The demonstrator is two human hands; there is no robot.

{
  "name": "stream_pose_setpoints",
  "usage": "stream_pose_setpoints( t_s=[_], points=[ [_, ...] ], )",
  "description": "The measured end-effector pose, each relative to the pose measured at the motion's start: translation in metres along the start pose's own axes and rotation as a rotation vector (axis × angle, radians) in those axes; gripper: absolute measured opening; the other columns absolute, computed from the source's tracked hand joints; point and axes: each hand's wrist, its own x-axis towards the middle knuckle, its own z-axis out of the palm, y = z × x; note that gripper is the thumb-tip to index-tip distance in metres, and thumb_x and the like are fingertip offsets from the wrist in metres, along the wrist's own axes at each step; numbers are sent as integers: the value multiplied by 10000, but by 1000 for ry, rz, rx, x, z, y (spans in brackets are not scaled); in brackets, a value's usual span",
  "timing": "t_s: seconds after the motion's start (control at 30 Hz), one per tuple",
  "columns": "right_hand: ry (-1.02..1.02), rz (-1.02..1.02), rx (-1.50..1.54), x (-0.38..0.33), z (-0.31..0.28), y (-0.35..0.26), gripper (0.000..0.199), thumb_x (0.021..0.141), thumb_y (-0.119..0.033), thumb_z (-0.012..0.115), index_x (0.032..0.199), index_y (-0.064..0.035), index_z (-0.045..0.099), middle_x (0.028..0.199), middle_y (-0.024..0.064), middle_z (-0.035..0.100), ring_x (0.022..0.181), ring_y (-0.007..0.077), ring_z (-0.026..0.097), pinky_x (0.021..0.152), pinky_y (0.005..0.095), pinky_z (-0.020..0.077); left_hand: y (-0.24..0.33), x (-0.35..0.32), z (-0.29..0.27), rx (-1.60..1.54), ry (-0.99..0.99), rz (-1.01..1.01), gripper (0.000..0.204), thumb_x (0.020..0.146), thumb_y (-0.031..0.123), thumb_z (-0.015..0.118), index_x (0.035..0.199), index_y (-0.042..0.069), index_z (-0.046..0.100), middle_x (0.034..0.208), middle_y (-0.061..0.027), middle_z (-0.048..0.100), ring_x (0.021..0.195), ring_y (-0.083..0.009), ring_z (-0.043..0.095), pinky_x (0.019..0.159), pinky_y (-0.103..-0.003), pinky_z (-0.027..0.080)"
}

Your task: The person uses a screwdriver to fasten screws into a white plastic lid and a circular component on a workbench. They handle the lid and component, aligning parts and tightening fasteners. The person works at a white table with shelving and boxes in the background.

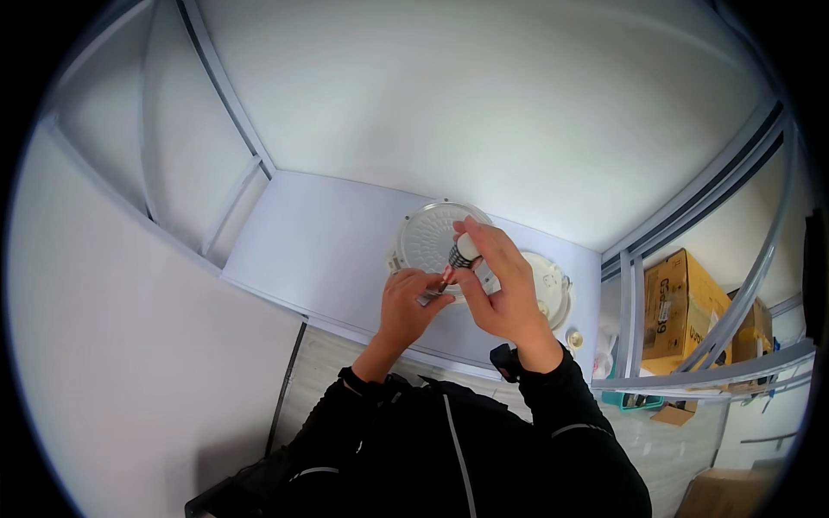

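My right hand [509,289] is closed round the white and black ribbed handle of a screwdriver [467,249], which tilts down toward the left. A short reddish part shows below the handle. My left hand [409,304] is closed, its thumb and fingers pinched together close to the screwdriver's lower end; what they hold is hidden. Both hands are over the near edge of a round, clear-faced housing [427,239] with a pale rim and a patterned inside. Part of a white round disc [547,289] shows just right of my right hand.
The housing and disc lie on a pale table [315,237] against a white wall. A small round container [574,338] stands at the table's right end. Grey frame bars [635,311] rise on the right, with cardboard boxes [678,311] and a teal basket [635,400] beyond.
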Motion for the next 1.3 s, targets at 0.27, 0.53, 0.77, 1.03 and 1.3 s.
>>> stream_pose_setpoints(
  t_s=[0.27, 0.53, 0.77, 1.03, 1.3],
  points=[
    [64, -57, -154, 2, 4, 2, 694, 786, -34, 862, 1440, -30, 628, 1217, 136, 606, 1043, 277, 627, 845, 377, 537, -2, 1, -3, 14, -18, -15, 317, 725, 166, 923, 995, 83, 779, 864, -21, 750, 876, -270, 678, 825, -416, 494],
    [-45, 4, -312, -7, 6, -10, 558, 865, -2, 763, 1411, -1, 647, 1379, 187, 584, 1047, 296, 640, 911, 392, 546, -16, 9, -15, -24, -117, 2, 299, 738, 182, 916, 986, 87, 780, 891, -27, 752, 877, -276, 676, 812, -421, 491],
    [128, 34, -231, 13, 29, -28, 579, 801, -162, 916, 1329, -37, 714, 1138, 123, 599, 912, 248, 611, 818, 351, 533, -40, 23, -28, -105, -200, 60, 296, 750, 196, 919, 986, 97, 771, 893, -18, 764, 894, -267, 684, 822, -420, 496],
    [61, 96, -524, 14, 42, -45, 618, 880, -78, 780, 1477, -96, 625, 1361, 173, 649, 1082, 339, 673, 858, 385, 583, -53, 39, -41, -148, -288, 100, 298, 755, 213, 923, 990, 101, 776, 920, -15, 781, 911, -253, 694, 855, -411, 503],
    [49, 255, -728, 16, 63, -54, 718, 853, -189, 866, 1509, -96, 590, 1310, 198, 683, 1027, 349, 726, 835, 402, 587, -67, 46, -55, -192, -353, 193, 261, 768, 191, 913, 973, 93, 785, 916, -16, 782, 896, -248, 692, 841, -403, 515]
  ],
)
